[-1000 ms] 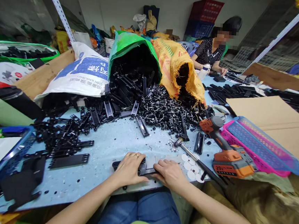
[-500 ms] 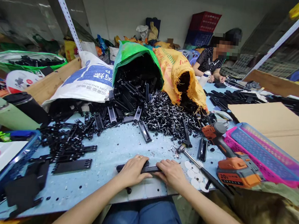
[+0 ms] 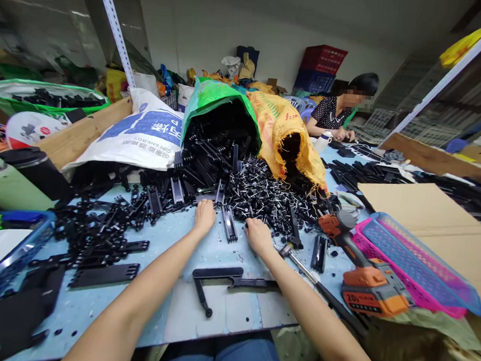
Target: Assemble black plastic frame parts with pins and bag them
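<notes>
My left hand (image 3: pixel 205 215) reaches to the near edge of the black plastic parts (image 3: pixel 172 188), its fingers closed at a dark piece I cannot make out. My right hand (image 3: pixel 258 234) is at the near edge of a heap of black-headed metal pins (image 3: pixel 260 190); its fingertips are pressed together, and anything in them is hidden. Between the hands lies a black channel-shaped part (image 3: pixel 229 224). Nearer me, a black jointed arm assembly (image 3: pixel 218 272) rests untouched on the bench, one link angled towards me; my right forearm covers its right end.
A hammer (image 3: pixel 308 273) and an orange cordless drill (image 3: pixel 377 285) lie right, beside a pink basket (image 3: pixel 365 245). Behind the heaps stand a green sack (image 3: pixel 214 97) and an orange sack (image 3: pixel 267 112). Loose black parts (image 3: pixel 105 236) spread left. A co-worker (image 3: pixel 334 115) sits across.
Both hands have let go of the black jointed arm assembly and moved forward to the heaps. The assembly now lies on the bench. The whole view has shifted slightly.
</notes>
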### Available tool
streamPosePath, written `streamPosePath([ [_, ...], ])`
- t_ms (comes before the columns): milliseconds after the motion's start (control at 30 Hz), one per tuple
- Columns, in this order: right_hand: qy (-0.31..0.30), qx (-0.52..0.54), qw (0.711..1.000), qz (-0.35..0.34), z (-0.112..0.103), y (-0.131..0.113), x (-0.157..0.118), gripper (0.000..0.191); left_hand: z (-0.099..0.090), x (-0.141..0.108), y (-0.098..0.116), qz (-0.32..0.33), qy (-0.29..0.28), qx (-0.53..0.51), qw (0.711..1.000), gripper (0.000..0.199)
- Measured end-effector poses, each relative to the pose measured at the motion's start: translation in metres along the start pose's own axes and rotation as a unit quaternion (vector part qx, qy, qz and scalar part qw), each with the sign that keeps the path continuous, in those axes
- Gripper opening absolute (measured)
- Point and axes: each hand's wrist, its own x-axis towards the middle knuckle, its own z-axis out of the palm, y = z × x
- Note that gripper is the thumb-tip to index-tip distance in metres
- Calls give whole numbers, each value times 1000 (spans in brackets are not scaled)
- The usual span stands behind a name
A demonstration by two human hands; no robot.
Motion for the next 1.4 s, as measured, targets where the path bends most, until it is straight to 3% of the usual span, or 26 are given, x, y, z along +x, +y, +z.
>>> streamPosePath([
  [100,-7,21,1000,-11,0,1,5,19,-24,-23,-12,27,-3,-18,999,15],
  [200,-5,92,995,-45,-11,7,-26,23,-56,-65,-32,59,-21,-43,997,13],
  [300,-33,219,970,-103,-26,8,-61,19,-79,-115,-45,108,-52,-90,989,17],
  [367,-64,251,959,-118,-34,3,-76,16,-87,-143,-47,130,-70,-112,983,19],
  [467,-86,203,967,-131,-40,-10,-85,15,-88,-167,-43,135,-75,-93,984,19],
  [633,-112,37,977,-176,-49,-29,-89,17,-92,-178,-23,151,-77,-11,985,20],
  [767,-123,-18,972,-200,-52,-35,-89,17,-95,-181,-11,158,-96,30,982,22],
  [867,-118,8,975,-188,-50,-34,-88,14,-86,-184,-14,141,-96,14,985,18],
  [967,-90,67,978,-176,-42,-27,-90,15,-71,-188,-24,175,-80,37,981,22],
  [1133,2,160,958,-238,-13,-3,-104,28,-66,-194,-29,238,-34,90,966,26],
  [1200,24,172,949,-263,1,7,-111,43,-67,-194,-20,263,-31,77,961,29],
  [1300,27,157,950,-267,19,16,-119,55,-57,-191,4,297,-87,37,950,50],
  [1400,45,142,960,-235,29,19,-125,51,-38,-186,28,251,-144,24,957,59],
])
